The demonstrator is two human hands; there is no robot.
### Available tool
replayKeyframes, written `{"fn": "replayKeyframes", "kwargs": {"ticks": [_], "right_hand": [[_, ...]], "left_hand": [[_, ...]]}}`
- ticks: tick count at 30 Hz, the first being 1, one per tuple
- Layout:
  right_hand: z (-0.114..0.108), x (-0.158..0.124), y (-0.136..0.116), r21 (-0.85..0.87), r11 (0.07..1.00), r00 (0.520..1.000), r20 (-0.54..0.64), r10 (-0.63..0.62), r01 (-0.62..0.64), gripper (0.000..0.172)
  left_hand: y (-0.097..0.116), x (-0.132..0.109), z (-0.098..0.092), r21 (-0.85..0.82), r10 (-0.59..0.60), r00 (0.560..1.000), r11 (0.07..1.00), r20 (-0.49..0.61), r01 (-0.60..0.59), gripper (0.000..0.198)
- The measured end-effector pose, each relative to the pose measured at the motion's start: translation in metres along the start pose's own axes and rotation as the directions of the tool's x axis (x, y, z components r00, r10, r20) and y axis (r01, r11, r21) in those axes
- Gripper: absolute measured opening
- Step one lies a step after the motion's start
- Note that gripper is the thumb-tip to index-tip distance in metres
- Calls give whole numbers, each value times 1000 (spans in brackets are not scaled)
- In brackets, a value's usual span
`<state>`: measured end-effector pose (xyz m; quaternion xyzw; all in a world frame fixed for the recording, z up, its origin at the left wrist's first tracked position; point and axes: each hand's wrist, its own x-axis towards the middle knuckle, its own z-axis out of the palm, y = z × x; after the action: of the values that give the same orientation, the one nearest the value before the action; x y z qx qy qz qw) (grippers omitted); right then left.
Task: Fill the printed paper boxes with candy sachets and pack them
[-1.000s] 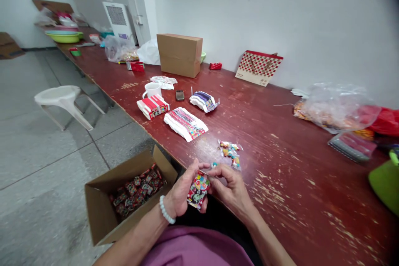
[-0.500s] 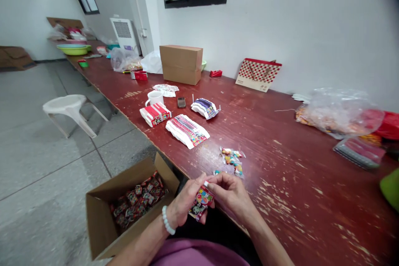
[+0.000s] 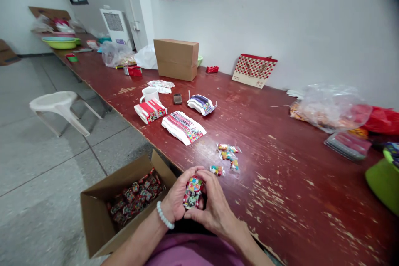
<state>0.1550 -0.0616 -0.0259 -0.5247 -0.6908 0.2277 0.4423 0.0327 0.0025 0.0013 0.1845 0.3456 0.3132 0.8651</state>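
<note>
Head view: both hands meet at the near edge of the desk [image 3: 280,166], close to the body. The left hand [image 3: 177,198] and right hand [image 3: 214,211] cup a small colourful packet [image 3: 192,192] between them, fingers curled round it and pinching it from both sides. It looks light, soft and crinkly. Its glossy film may slip, so the sealed edges seem the surest hold. Left, on the floor, an open box [image 3: 91,221] holds similar packets. Loose sweets [image 3: 229,153] lie just beyond the hands.

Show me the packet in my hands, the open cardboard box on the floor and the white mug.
colourful packet [image 3: 192,190]: head view, printed front.
open cardboard box [image 3: 93,221]: head view, bare cardboard wall.
white mug [image 3: 151,93]: head view, side wall.
</note>
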Motion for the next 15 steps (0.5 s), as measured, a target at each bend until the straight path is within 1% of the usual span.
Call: {"fn": "replayKeyframes", "kwargs": {"ticks": [2,4,5,6,7,8,9,10,11,12,13,14,15], "right_hand": [[1,3,1,-26,1000,999,48,-13,14,101],[-3,9,0,-36,999,997,71,3,-1,106],[-7,13,0,-34,999,997,70,17,-15,102],[-11,16,1,-33,999,998,56,37,-35,95],[-17,18,3,-33,998,998,28,63,-62,83],[-23,20,7,-38,995,995,-9,95,-95,70],[-30,21,12,-46,990,990,-53,130,-132,57],[-37,21,18,-56,984,981,-97,166,-172,47],[-43,21,25,-64,976,971,-132,198,-208,41],[-48,20,31,-69,969,961,-161,225,-238,37],[-51,20,37,-72,964,953,-182,241,-257,35],[-53,21,42,-77,961,949,-195,246,-265,34],[-54,24,46,-86,962,950,-200,240,-261,33]], "left_hand": [[2,1,-6,13,-17,1000,1000,20,17,33],[7,-1,-13,31,-1,1000,1000,22,0,31],[13,-3,-18,48,23,1000,999,6,-23,28],[20,-6,-25,79,62,998,995,-21,-60,26],[29,-10,-35,136,124,990,984,-66,-114,26],[39,-13,-48,228,203,972,958,-121,-172,26],[50,-17,-63,344,317,929,908,-188,-240,29],[62,-21,-80,510,451,856,814,-252,-279,32],[73,-23,-97,681,598,749,676,-286,-280,36],[82,-25,-112,735,659,686,623,-309,-267,36],[90,-26,-123,803,717,622,551,-315,-228,38],[94,-25,-130,878,770,574,446,-280,-170,41],[97,-21,-132,932,804,554,340,-217,-128,44]]}}
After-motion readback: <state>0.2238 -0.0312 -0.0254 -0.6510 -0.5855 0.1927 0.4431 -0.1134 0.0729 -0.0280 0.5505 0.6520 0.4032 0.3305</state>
